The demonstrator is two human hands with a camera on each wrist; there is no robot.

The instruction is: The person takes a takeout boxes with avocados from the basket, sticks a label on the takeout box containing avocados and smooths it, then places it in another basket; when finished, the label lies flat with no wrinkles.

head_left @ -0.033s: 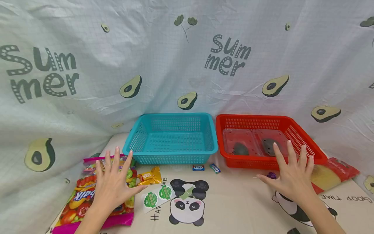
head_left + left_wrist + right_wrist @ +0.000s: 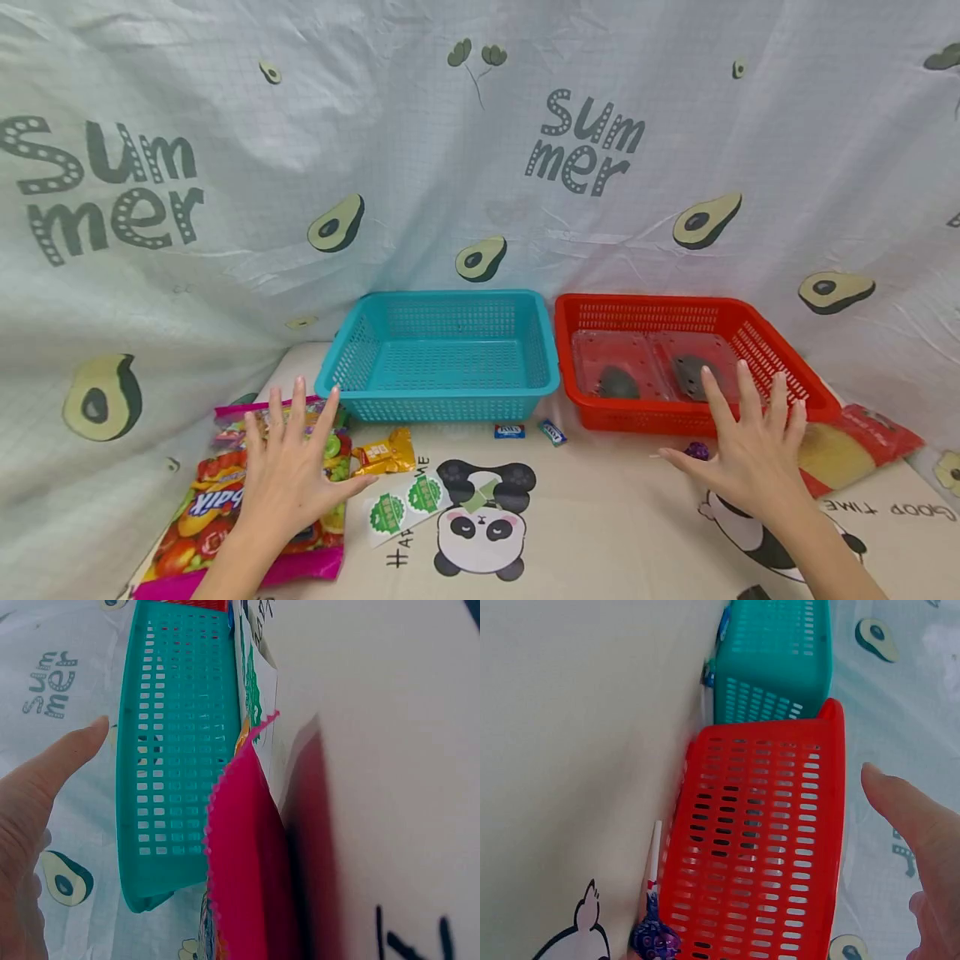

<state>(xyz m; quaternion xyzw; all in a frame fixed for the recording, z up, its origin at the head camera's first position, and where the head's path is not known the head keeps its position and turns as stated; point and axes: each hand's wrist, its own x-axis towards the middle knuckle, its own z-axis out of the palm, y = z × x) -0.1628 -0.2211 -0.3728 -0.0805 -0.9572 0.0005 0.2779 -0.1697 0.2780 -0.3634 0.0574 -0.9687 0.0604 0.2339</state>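
My left hand (image 2: pixel 291 483) hovers with fingers spread over a pink bag with fruit pictures (image 2: pixel 198 546) and grips nothing. Beside its thumb lie an orange-wrapped snack (image 2: pixel 388 452) and a sheet with green round stickers (image 2: pixel 386 514). Fingers spread too, my right hand (image 2: pixel 756 462) is held near the front of the red basket (image 2: pixel 652 415). Close to its thumb is a purple-wrapped lollipop (image 2: pixel 696 450), whose white stick shows in the right wrist view. Partly behind that hand lies a red packet with a yellow middle (image 2: pixel 836 454).
A turquoise basket (image 2: pixel 450 406) stands left of the red one, which holds clear plastic boxes (image 2: pixel 611 350). Two small wrapped candies, one blue (image 2: pixel 509 431) and one blue-white (image 2: pixel 552 432), lie before the baskets. A printed cloth (image 2: pixel 420 167) hangs behind.
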